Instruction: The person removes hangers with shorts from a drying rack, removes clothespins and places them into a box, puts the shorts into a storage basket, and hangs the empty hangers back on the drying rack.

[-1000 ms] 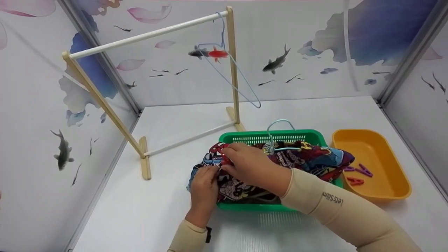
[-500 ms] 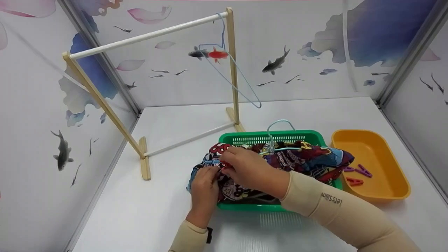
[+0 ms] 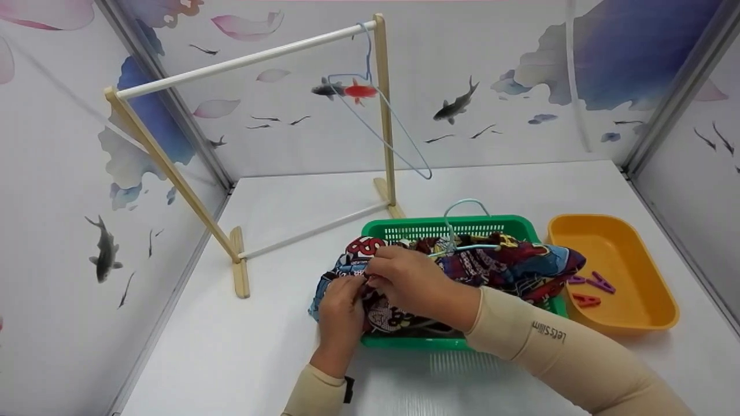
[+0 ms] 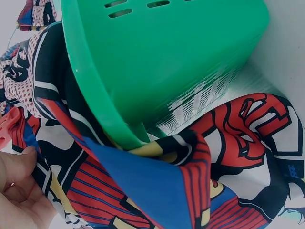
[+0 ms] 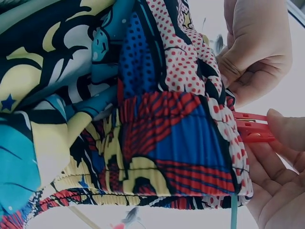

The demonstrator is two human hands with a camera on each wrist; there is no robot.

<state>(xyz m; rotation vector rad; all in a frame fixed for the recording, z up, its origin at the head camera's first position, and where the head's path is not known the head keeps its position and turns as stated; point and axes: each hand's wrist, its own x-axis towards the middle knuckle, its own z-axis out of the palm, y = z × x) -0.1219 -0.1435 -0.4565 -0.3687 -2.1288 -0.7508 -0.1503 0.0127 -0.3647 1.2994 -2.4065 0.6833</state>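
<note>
Pinched in the right hand (image 3: 413, 283), the red plastic clothespin (image 5: 252, 126) lies crosswise to the side edge of the elasticated band (image 5: 176, 143) on the comic-print garment (image 3: 491, 268) draped over the green basket (image 3: 416, 344), just beside the left hand (image 3: 340, 312), which grips the fabric.

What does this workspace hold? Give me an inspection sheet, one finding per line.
Surface: white table, with basket, tub and rack standing on it.
Job's things: cloth across basket, past both ends; teal hanger partly hidden by it; red clip at its edge; three more clips in tub; blue hanger on rack.
Clutter: nothing seen.
Grips: left grip holds cloth; right grip pinches red clip.
Cables: nothing seen.
Surroundings: walls with fish pictures.
</note>
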